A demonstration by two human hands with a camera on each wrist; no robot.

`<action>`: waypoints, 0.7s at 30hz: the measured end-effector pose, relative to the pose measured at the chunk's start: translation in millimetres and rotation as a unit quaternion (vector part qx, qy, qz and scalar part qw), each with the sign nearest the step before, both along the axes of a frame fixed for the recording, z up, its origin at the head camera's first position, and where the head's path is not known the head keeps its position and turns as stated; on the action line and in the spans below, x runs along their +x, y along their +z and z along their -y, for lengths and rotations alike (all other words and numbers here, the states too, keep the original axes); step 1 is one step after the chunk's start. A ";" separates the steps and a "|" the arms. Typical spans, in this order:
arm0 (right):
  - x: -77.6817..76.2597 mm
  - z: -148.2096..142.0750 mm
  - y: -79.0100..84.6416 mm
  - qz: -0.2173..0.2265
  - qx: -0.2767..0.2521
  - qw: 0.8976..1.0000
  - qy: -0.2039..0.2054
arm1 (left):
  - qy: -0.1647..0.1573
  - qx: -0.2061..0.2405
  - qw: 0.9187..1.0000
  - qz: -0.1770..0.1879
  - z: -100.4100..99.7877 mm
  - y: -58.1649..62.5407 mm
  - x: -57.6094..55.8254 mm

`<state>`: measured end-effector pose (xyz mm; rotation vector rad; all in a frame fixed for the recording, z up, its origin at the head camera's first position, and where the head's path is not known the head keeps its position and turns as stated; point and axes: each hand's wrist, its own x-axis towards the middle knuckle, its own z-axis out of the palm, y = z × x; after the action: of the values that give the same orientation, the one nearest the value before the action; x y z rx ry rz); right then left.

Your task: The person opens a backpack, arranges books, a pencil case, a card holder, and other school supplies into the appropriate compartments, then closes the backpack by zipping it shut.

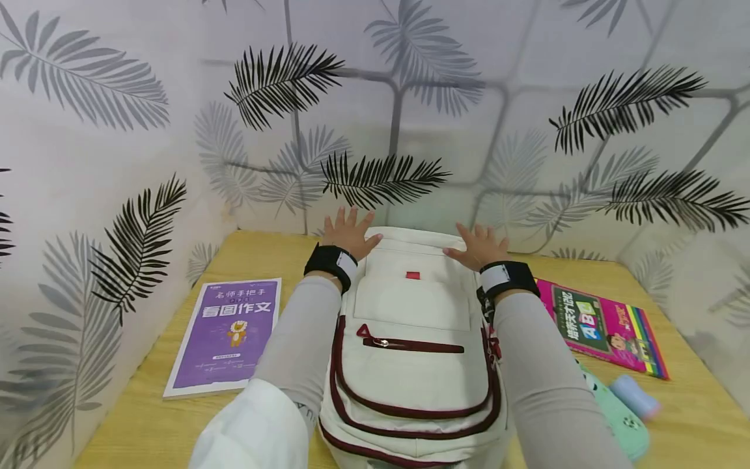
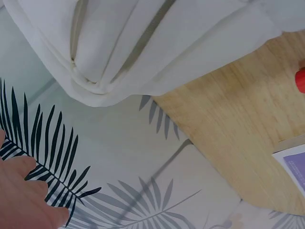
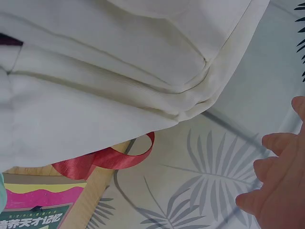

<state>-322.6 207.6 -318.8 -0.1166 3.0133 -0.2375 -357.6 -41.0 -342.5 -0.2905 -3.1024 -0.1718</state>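
Note:
A white backpack [image 1: 413, 384] with dark red zip trim lies in the middle of the table, its top end toward the wall. My left hand [image 1: 349, 236] is at its upper left corner, fingers spread and straight, thumb over the edge. Across from it, my right hand [image 1: 482, 247] is at the upper right corner with fingers likewise spread. Neither hand grips anything. Both wrist views show the bag's pale folded side [image 2: 190, 43], with the fingers off beyond its top end. A red ribbon loop [image 3: 114, 160] hangs out by the bag's right side.
On the wooden table [image 1: 140, 404], a purple book [image 1: 225, 339] lies to the left. To the right are a pink book [image 1: 609, 326], partly behind my forearm, a mint-green case [image 1: 629, 426] and a small blue object [image 1: 635, 396]. A leaf-patterned curtain [image 1: 375, 130] rises behind.

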 end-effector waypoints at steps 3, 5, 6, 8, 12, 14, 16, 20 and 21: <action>-1.5 -7.6 -0.4 -0.016 -0.013 1.000 0.008 | -0.018 0.009 1.000 -0.004 3.3 0.0 -0.6; -2.5 -14.3 -3.1 -0.017 -0.030 0.999 0.023 | -0.035 0.016 0.999 -0.001 6.4 0.1 0.6; -2.5 -17.8 -4.8 -0.017 -0.041 0.998 0.033 | -0.044 0.019 0.999 0.001 8.4 -0.3 1.5; -2.8 -25.5 -9.8 -0.019 -0.053 0.997 0.055 | -0.063 0.022 0.998 0.007 13.6 -2.7 3.4; -2.6 -40.6 -19.8 -0.036 -0.054 0.994 0.090 | -0.095 0.031 0.995 0.017 26.6 -8.2 8.0; -1.2 -46.7 -23.0 -0.045 -0.050 0.993 0.100 | -0.108 0.031 0.993 0.020 33.6 -9.6 11.4; 1.4 -51.3 -24.4 -0.057 -0.050 0.991 0.110 | -0.121 0.030 0.992 0.021 40.4 -10.3 15.7; 8.8 -58.0 -25.9 -0.085 -0.040 0.986 0.138 | -0.148 0.024 0.989 0.018 55.7 -15.9 26.0; 11.0 -59.4 -26.2 -0.090 -0.035 0.985 0.145 | -0.154 0.026 0.988 0.017 59.7 -18.2 28.6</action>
<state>-311.7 267.1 -345.0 -0.6088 3.1114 -0.3175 -329.0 -100.7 -360.7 -0.7719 -3.0608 -0.2642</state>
